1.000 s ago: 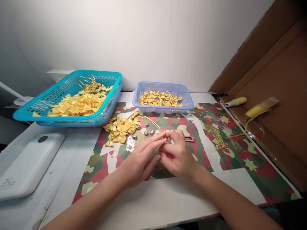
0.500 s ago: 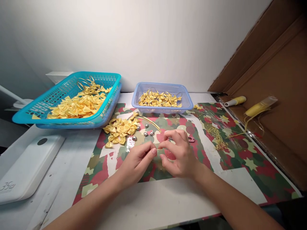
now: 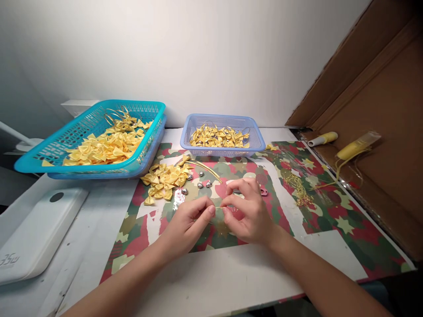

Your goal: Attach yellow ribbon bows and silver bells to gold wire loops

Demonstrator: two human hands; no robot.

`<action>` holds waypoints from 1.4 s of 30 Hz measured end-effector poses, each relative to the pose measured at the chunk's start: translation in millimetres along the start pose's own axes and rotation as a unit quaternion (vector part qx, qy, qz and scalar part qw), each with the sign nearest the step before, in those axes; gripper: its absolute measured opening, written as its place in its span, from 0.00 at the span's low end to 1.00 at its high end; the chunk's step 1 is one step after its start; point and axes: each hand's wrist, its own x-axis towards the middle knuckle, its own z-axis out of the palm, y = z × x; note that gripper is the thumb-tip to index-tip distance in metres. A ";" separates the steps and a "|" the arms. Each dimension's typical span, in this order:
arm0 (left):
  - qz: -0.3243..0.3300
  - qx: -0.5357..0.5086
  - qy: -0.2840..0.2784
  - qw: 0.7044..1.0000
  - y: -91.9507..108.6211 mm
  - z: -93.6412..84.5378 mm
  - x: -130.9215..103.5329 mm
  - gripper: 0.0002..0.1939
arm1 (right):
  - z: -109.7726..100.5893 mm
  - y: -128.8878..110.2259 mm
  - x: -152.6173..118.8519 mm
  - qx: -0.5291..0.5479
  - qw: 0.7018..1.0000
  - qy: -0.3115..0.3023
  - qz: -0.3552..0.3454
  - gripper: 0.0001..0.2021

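Observation:
Between my hands runs a short, thin yellow cord [image 3: 218, 208]. My left hand [image 3: 191, 222] pinches one end between thumb and forefinger. My right hand [image 3: 246, 211] pinches the other side with thumb and index finger, its other fingers curled above. Just beyond lie several small silver bells [image 3: 200, 185] and a pile of yellow satin bows [image 3: 165, 179]. Gold cords [image 3: 208, 167] curve out from that pile. Behind my right hand a pink handle [image 3: 264, 192] of some tool shows; the rest is mostly hidden.
At the left stands a turquoise basket [image 3: 89, 168] of bows, stacked on a blue one. A lilac basket [image 3: 224, 152] with finished-looking bows is at the back. Cut yellow cords [image 3: 299, 189], two yellow spools [image 3: 353, 149] and cardboard [image 3: 373, 88] are right; a white power bank [image 3: 39, 233] left.
My right thumb has closed against the index finger on the yellow cord, where they were apart before. The left hand stays nearly in place.

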 end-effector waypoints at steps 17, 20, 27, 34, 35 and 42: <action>-0.001 -0.003 0.009 1.000 1.7 -2.2 1.7 0.17 | -3.7 -1.9 1.6 0.015 0.999 -0.005 0.029 0.05; 0.003 0.000 0.000 1.000 0.8 -1.2 1.7 0.17 | -0.1 -2.7 0.2 0.021 0.999 -0.003 0.024 0.05; -0.002 0.010 -0.011 1.000 1.3 -0.1 1.5 0.17 | 5.2 -1.7 -2.7 0.009 1.000 0.006 0.014 0.05; 0.002 0.017 -0.005 1.000 0.1 -1.4 2.2 0.17 | 2.3 -2.5 -0.4 0.003 1.000 0.010 0.025 0.04; 0.002 0.015 -0.007 1.000 -0.3 -1.3 2.1 0.18 | 1.7 -2.7 -0.2 0.006 1.000 0.010 0.024 0.04; 0.002 0.003 -0.005 1.000 0.3 -1.6 1.3 0.17 | 0.0 -1.2 0.5 0.008 1.000 0.003 0.026 0.05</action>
